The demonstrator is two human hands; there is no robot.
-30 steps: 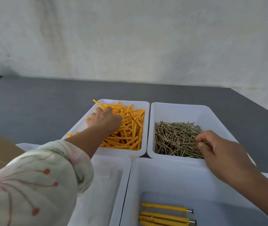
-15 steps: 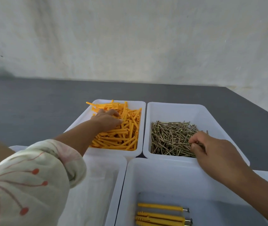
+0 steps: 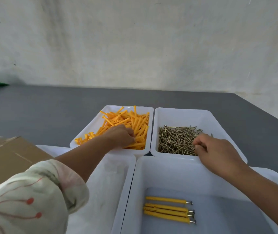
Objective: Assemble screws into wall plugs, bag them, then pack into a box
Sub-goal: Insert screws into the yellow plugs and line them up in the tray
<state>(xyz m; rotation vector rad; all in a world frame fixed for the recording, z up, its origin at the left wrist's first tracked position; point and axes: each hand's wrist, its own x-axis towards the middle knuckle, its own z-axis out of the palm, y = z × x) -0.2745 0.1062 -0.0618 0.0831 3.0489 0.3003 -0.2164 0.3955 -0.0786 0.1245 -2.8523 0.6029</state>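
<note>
1. My left hand (image 3: 121, 136) is in the far left tray (image 3: 91, 127), fingers curled down into the orange wall plugs (image 3: 134, 122). I cannot tell whether they grip a plug.
2. My right hand (image 3: 218, 153) reaches into the far right tray (image 3: 177, 115). Thumb and forefinger pinch one screw at the near right edge of the screws (image 3: 173, 141).
3. The two far trays stand side by side on the grey table (image 3: 41, 112), touching.
4. The near right tray (image 3: 168, 173) holds four assembled plugs (image 3: 167, 210), lying side by side with the screw heads pointing right.
5. The near left tray (image 3: 112, 179) lies under my left forearm.
6. The cardboard box (image 3: 8, 159) sits at my left, beside the near left tray.
</note>
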